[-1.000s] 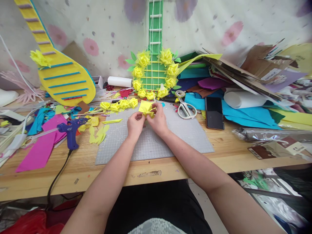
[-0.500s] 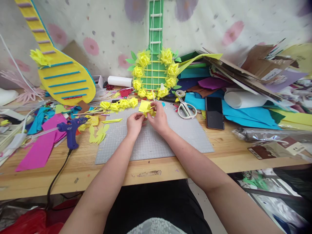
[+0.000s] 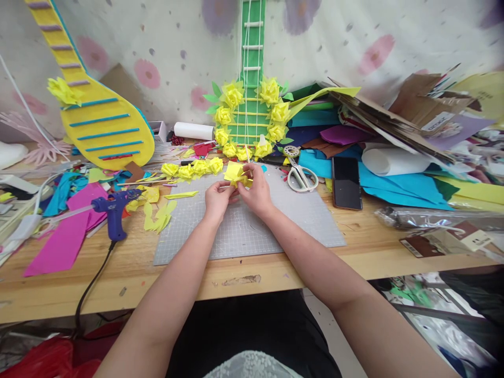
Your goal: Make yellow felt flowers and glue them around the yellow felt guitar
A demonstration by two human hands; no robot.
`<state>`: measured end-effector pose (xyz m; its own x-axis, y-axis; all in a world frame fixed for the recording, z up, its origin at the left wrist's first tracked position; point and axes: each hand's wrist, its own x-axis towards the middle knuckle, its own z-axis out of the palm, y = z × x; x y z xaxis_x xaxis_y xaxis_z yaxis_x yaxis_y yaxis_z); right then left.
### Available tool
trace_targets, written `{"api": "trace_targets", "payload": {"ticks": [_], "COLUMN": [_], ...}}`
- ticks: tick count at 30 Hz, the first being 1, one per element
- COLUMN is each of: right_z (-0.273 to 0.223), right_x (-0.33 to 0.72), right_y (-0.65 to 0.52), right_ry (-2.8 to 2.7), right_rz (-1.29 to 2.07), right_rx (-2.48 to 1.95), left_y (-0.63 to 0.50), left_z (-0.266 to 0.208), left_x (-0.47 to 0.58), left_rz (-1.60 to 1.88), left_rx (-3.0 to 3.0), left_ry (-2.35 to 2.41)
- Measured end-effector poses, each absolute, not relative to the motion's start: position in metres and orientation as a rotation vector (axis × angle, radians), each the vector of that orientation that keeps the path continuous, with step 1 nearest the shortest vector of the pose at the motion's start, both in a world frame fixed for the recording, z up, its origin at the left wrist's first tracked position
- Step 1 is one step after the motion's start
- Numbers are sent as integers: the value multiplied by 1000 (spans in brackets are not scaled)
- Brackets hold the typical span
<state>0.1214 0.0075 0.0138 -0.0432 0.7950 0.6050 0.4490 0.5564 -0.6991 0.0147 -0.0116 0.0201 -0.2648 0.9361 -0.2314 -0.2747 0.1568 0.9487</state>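
Note:
Above the grey cutting mat (image 3: pixel 252 236), my left hand (image 3: pixel 219 199) and my right hand (image 3: pixel 256 188) meet around a piece of yellow paper (image 3: pixel 233 171). Both hands have their fingers closed on it, the left at its lower left and the right at its right side. Part of the paper is folded or crumpled between the fingertips, and my fingers hide how it is shaped there. Just behind the hands, several finished yellow paper flowers (image 3: pixel 192 169) lie in a row. Yellow paper scraps (image 3: pixel 159 216) rest at the mat's left edge.
A green paper guitar (image 3: pixel 252 79) ringed with yellow flowers stands at the back, a yellow one (image 3: pixel 110 126) to its left. A blue glue gun (image 3: pixel 116 210) lies left. Scissors (image 3: pixel 301 176), a phone (image 3: pixel 346 182) and blue paper (image 3: pixel 397 186) lie right.
Almost nothing differs. Both hands stay in the same place on the yellow paper, with only a slight shift of the fingers.

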Motion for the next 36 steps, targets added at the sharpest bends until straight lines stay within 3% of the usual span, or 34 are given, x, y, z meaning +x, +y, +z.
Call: {"api": "trace_targets", "payload": {"ticks": [12,18,30,36], "right_z": [42,29,16,12], "right_x": [131,125,128,132], "right_y": [-17,-21,2,9], "right_ry": [-1786,-2231,-1769,-1639], "right_rz": [239,578,827,994], "right_rx": [-960,-854,-1288,-1282], "left_y": [-11,-6,-8,-12], "left_z": [26,25,28,33], "left_x": [7,-3,-3,-2], "left_rz": [1428,1446,1419,1401], "left_rx": [567,498,502,553], "left_ry": [1225,1161,1108,1048]}}
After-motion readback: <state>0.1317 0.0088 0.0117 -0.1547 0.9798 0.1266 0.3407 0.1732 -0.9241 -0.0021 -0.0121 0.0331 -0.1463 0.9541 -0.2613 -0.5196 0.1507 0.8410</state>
